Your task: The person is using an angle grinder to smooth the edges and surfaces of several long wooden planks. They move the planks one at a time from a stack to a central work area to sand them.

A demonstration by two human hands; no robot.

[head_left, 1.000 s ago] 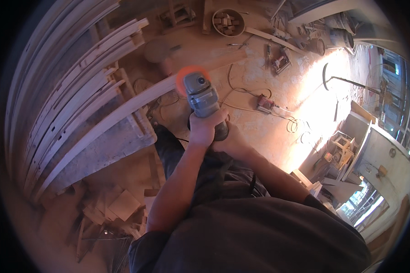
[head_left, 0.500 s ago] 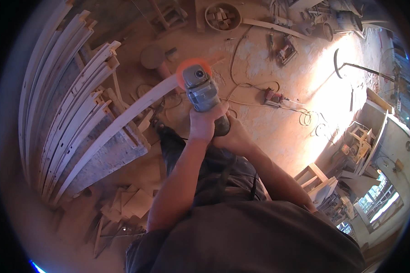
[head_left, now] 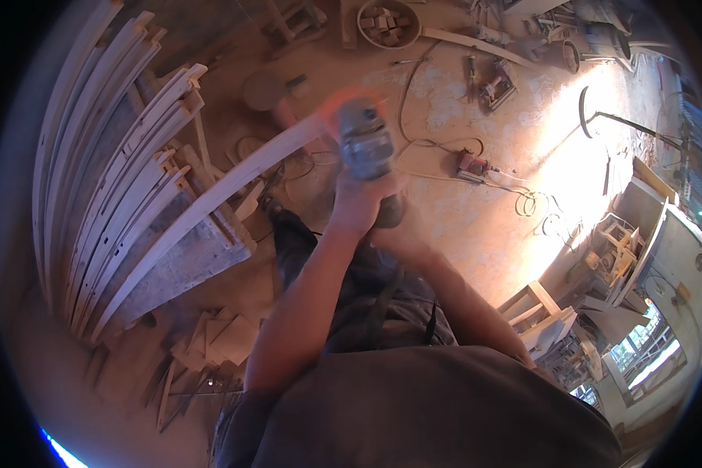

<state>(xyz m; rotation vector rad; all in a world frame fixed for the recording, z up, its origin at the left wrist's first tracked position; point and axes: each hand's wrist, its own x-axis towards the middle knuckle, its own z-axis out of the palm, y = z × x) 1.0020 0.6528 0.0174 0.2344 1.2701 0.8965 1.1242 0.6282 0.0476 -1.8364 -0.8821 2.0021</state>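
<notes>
Both hands hold a grey angle grinder (head_left: 366, 140), blurred by motion, with an orange-red disc (head_left: 343, 105) at its far end. My left hand (head_left: 360, 204) wraps round the grinder's body from the left. Behind it, my right hand (head_left: 404, 240) closes on the rear end; its fingers are smeared and partly hidden. A long pale wooden board (head_left: 234, 183) runs from the lower left up to the grinder's head. The disc is over or against the board's far end; which of the two I cannot tell.
Several long wooden pieces (head_left: 129, 168) lie side by side on the left, over a grey work surface (head_left: 199, 261). A tub of wood blocks (head_left: 388, 23), a red power tool (head_left: 471, 165) and loose cords (head_left: 437, 143) are on the dusty floor. Flat offcuts (head_left: 230, 339) lie lower left.
The grinder has shifted right along the board's far end, both hands moving with it. It looks more blurred than before. The long board stays in nearly the same place.
</notes>
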